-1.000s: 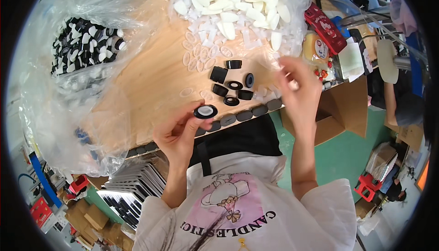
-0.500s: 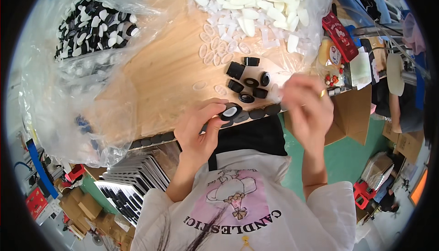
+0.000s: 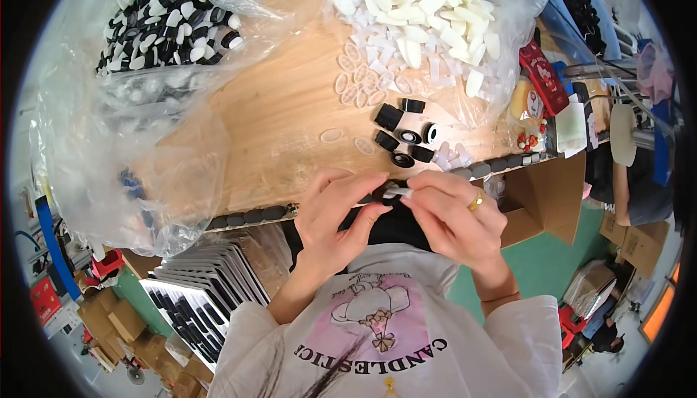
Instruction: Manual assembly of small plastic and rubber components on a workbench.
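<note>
My left hand point(image 3: 335, 213) pinches a small black oval cap point(image 3: 388, 200) just above the table's front edge. My right hand point(image 3: 459, 216) closes its fingertips on a small white plastic piece point(image 3: 401, 191), which meets the cap's open face. How deep the piece sits in the cap is hidden by the fingers. Beyond my hands lie several loose black caps point(image 3: 389, 116), some on their sides, some showing pale oval insides. Beside them, close to my right hand, rest a few translucent white pieces point(image 3: 451, 157).
Clear oval rings point(image 3: 351, 93) lie mid-table below a heap of cream oval pieces point(image 3: 428, 6) on plastic. At far left, a clear bag point(image 3: 131, 108) holds black and white parts point(image 3: 167, 28). Dark pads point(image 3: 254, 216) line the front edge. An open carton point(image 3: 544, 198) stands right.
My right hand has come left and inward, bringing the white piece to the black cap. My left hand still holds the cap, now turned and slightly lower in view.
</note>
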Demonstrator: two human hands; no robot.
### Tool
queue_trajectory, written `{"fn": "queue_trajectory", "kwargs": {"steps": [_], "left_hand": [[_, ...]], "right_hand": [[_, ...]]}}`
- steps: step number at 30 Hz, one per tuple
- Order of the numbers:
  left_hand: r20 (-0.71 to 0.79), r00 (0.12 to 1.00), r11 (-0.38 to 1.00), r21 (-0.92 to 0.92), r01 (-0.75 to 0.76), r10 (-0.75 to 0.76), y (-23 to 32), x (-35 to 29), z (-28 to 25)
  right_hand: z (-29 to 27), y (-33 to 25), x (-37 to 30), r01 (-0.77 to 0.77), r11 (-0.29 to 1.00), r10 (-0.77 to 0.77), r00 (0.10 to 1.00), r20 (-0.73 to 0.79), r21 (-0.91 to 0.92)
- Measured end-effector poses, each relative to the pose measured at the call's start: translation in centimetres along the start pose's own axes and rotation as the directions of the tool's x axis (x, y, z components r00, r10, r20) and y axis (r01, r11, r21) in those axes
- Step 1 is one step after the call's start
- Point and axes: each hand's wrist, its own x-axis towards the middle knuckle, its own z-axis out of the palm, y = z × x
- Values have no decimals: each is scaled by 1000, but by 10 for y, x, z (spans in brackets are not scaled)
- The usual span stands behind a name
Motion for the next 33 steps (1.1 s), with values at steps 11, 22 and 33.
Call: {"fn": "queue_trajectory", "kwargs": {"steps": [11, 22, 33], "left_hand": [[-47, 997, 994, -89, 61, -66, -3, -9, -3], [-109, 994, 996, -89, -8, -2, 0, -9, -4], [-100, 995, 996, -81, 21, -29, -5, -11, -3]], "right_hand": [[18, -1, -10, -119, 976, 137, 986, -95, 181], [20, 2, -7, 61, 998, -61, 997, -41, 9], [20, 0, -4, -13, 999, 13, 1000, 7, 35]]}}
